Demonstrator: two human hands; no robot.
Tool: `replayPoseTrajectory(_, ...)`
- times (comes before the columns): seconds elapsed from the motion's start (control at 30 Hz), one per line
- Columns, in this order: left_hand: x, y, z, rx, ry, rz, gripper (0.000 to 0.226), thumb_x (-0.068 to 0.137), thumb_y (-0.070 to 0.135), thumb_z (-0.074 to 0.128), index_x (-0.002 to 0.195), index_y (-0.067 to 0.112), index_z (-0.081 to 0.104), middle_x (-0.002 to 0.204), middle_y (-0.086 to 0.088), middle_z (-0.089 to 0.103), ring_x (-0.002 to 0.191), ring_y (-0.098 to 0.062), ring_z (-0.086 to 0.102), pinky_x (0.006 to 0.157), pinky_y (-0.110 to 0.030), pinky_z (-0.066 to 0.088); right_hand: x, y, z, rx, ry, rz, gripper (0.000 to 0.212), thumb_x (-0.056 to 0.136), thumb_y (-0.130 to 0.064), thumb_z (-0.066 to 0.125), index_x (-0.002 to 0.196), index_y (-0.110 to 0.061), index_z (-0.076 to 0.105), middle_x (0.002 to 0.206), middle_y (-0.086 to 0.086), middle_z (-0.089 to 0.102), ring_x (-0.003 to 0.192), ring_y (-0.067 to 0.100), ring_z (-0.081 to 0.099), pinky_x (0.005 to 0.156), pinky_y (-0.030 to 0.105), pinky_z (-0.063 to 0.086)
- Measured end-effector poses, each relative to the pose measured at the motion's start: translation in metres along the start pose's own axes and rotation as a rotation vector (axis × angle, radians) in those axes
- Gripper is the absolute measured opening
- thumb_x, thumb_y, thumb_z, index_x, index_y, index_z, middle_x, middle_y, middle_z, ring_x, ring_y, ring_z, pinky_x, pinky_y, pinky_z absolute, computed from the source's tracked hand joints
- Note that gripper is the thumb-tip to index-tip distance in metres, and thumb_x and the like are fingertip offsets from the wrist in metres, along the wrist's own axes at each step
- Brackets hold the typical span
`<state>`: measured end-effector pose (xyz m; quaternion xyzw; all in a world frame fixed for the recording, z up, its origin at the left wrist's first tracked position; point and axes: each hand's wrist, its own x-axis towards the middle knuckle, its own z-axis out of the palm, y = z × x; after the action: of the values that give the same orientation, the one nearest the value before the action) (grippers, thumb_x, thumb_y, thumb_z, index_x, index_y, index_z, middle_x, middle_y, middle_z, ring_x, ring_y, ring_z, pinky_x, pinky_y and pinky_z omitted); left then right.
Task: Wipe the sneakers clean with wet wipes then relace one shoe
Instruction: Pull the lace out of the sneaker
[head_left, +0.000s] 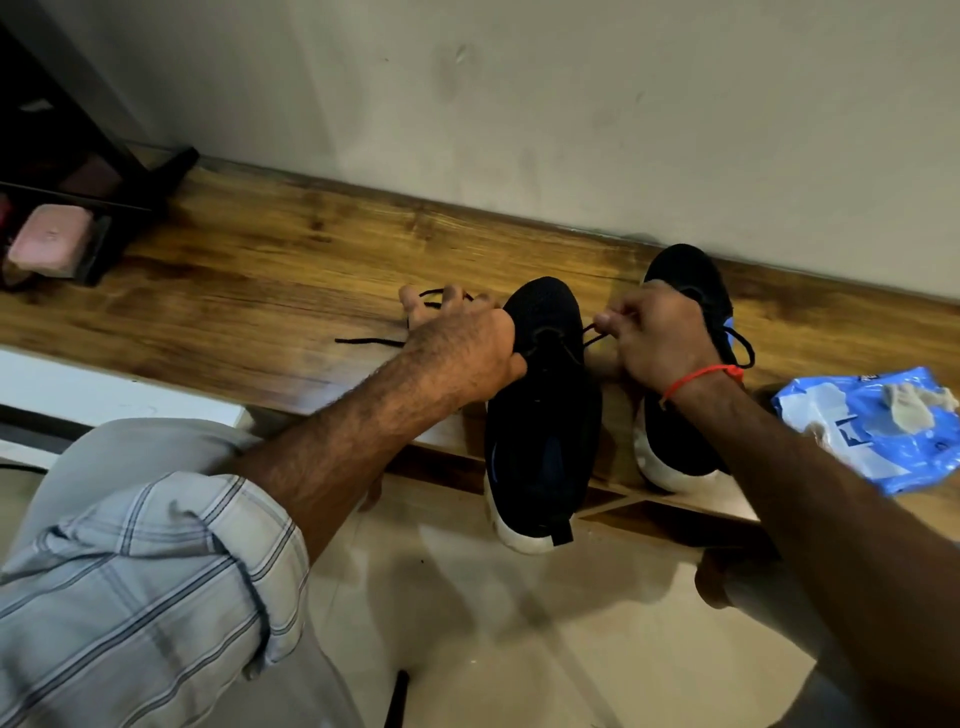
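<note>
On the wooden bench (249, 270), toe toward the wall (571, 104) and white heel overhanging the front edge: near sneaker (543, 410), black knit with a white sole. Threaded through its front eyelets, a black lace (592, 335), one end running left of the sneaker, the other right. Left of the sneaker, touching its toe side: left hand (462, 353), fingers spread apart with the lace end looped across them and trailing onto the bench. Right of the sneaker: right hand (657, 338), thumb and fingers clamped in a pinch on the other lace end, red thread (698, 376) round the wrist. Just beyond that hand, second sneaker (680, 291), same black and white, still laced, partly hidden. Farther right of the sneaker, on the bench: blue wet-wipe pack (878, 436) with a crumpled used wipe (914, 408) on top. Far left of the sneaker: dark shoe rack (104, 156) with a pink item (49, 239) on a shelf. Below the sneaker: pale tiled floor (467, 597) and a checked sleeve (156, 571).
</note>
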<state>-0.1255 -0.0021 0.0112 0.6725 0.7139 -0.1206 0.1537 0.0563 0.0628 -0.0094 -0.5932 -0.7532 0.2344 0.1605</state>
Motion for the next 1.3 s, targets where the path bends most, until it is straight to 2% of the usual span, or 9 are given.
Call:
replayPoseTrajectory(0.27,0.001,0.003,0.001,-0.002,0.016,0.028,0.031,0.098,0.049,0.051,0.109,0.029,0.071,0.15,0.006,0.043,0.141,-0.029,0.028,0.107,-0.073,0.019,-0.017,-0.006,0.016,-0.128,-0.144,-0.243,0.026,0.092,-0.042,0.064,0.107,-0.021,0.067,0.134,0.002,0.05,0.129,0.021,0.041,0.108,0.038,0.039)
replayPoseTrajectory(0.43,0.002,0.002,0.002,0.003,0.004,0.016,0.033,0.097,0.053,0.051,0.104,0.028,0.071,0.148,0.006,0.045,0.141,-0.028,0.028,0.106,-0.071,0.02,-0.019,-0.013,0.028,-0.237,-0.198,-0.349,0.022,0.095,-0.036,0.06,0.098,-0.016,0.071,0.132,0.001,0.055,0.128,0.023,0.043,0.106,0.041,0.04)
replayPoseTrajectory(0.57,0.002,-0.004,0.002,-0.031,0.014,-0.008,0.029,0.094,0.052,0.055,0.094,0.027,0.071,0.139,0.007,0.052,0.137,-0.028,0.031,0.106,-0.071,0.02,0.001,-0.006,-0.002,0.11,0.097,0.033,0.018,0.096,-0.019,0.062,0.092,-0.003,0.068,0.098,0.006,0.068,0.093,0.02,0.063,0.078,0.023,0.045)
replayPoseTrajectory(0.67,0.001,-0.005,0.003,-0.022,0.029,-0.015,0.028,0.094,0.052,0.055,0.091,0.03,0.071,0.138,0.008,0.053,0.137,-0.027,0.032,0.105,-0.069,0.021,0.016,0.014,-0.025,0.015,0.205,0.042,0.014,0.094,-0.019,0.063,0.098,-0.008,0.07,0.106,0.01,0.069,0.104,0.025,0.062,0.086,0.022,0.04)
replayPoseTrajectory(0.9,0.001,0.001,0.003,0.019,0.031,-0.011,0.031,0.096,0.054,0.053,0.099,0.029,0.071,0.137,0.005,0.051,0.135,-0.028,0.033,0.104,-0.067,0.022,-0.022,-0.01,0.029,-0.465,-0.217,-0.395,0.043,0.093,-0.046,0.059,0.127,-0.019,0.061,0.155,0.011,0.031,0.148,0.038,0.01,0.121,0.055,0.012)
replayPoseTrajectory(1.0,0.002,-0.001,0.003,0.021,0.036,-0.01,0.031,0.095,0.054,0.053,0.096,0.03,0.072,0.142,0.006,0.05,0.136,-0.027,0.032,0.103,-0.066,0.021,-0.019,-0.013,0.032,-0.312,-0.144,-0.432,0.024,0.093,-0.028,0.063,0.107,-0.009,0.069,0.136,0.012,0.054,0.135,0.036,0.038,0.113,0.045,0.029)
replayPoseTrajectory(1.13,0.003,-0.004,0.004,0.016,0.034,-0.017,0.03,0.094,0.056,0.054,0.095,0.032,0.072,0.141,0.007,0.05,0.136,-0.027,0.032,0.103,-0.069,0.021,0.012,0.006,-0.016,0.14,0.261,0.011,0.009,0.09,-0.011,0.064,0.09,-0.005,0.07,0.102,0.013,0.069,0.101,0.028,0.062,0.086,0.025,0.042)
replayPoseTrajectory(1.2,0.003,-0.003,0.005,0.019,0.044,-0.01,0.028,0.094,0.054,0.054,0.095,0.033,0.072,0.14,0.006,0.05,0.136,-0.028,0.032,0.104,-0.07,0.02,0.019,0.019,-0.029,0.033,0.322,-0.014,0.014,0.088,-0.012,0.065,0.097,-0.003,0.069,0.109,0.017,0.065,0.112,0.034,0.057,0.094,0.028,0.039)
replayPoseTrajectory(1.3,0.003,-0.002,0.004,0.017,0.042,0.005,0.029,0.095,0.054,0.053,0.098,0.033,0.072,0.141,0.004,0.05,0.138,-0.029,0.031,0.105,-0.072,0.019,0.004,0.011,-0.006,-0.076,0.069,-0.184,0.044,0.087,-0.036,0.067,0.124,-0.014,0.063,0.145,0.02,0.042,0.142,0.04,0.027,0.119,0.045,0.023)
